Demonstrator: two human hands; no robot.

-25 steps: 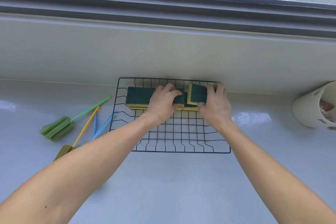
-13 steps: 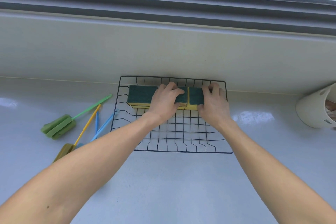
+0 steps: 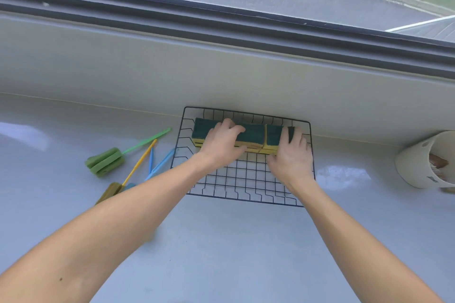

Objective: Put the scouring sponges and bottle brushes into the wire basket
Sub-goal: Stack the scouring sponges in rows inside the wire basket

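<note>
A black wire basket (image 3: 248,198) sits on the grey counter against the wall. Along its far side lies a row of green-and-yellow scouring sponges (image 3: 253,134). My left hand (image 3: 221,142) rests on the left sponges with fingers curled over them. My right hand (image 3: 290,155) presses the rightmost sponge (image 3: 272,136) flat at the row's end. Left of the basket, on the counter, lie a green bottle brush (image 3: 104,161), a yellow-handled brush (image 3: 138,165) and blue-handled brushes (image 3: 158,163); my left forearm hides their lower ends.
A cream cup (image 3: 421,162) holding brown items stands at the right by the wall. The wall and a window sill rise right behind the basket. Bare counter (image 3: 234,241) stretches in front of the basket.
The right sponge, tilted up in my right hand a second ago, now lies flat in line with the others. The view has shifted slightly; my left hand stays on the sponges.
</note>
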